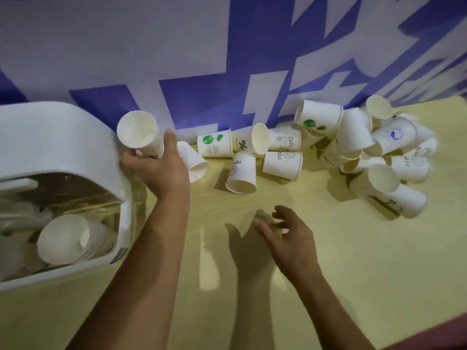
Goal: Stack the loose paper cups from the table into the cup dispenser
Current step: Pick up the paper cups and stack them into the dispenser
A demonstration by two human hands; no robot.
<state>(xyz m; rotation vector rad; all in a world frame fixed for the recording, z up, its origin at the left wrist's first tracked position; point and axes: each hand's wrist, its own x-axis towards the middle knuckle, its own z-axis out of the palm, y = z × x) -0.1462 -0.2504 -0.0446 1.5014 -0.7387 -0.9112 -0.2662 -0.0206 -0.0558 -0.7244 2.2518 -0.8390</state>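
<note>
My left hand point(156, 168) grips a white paper cup point(137, 130), mouth towards me, just right of the cup dispenser point(50, 137), a white box with a clear window. Inside the window lies a stack of cups point(65, 238) with its mouth towards me. My right hand point(285, 236) hovers over the yellow table point(353, 274), fingers relaxed and holding nothing. Several loose cups lie tipped along the wall, one with a green print point(214, 144) and one marked HELLO point(241, 173). A bigger heap of cups point(379, 147) sits at the right.
A blue and white patterned wall point(227, 59) runs right behind the cups. The table's dark front edge point(434, 334) shows at the lower right corner. The dispenser fills the left side of the table.
</note>
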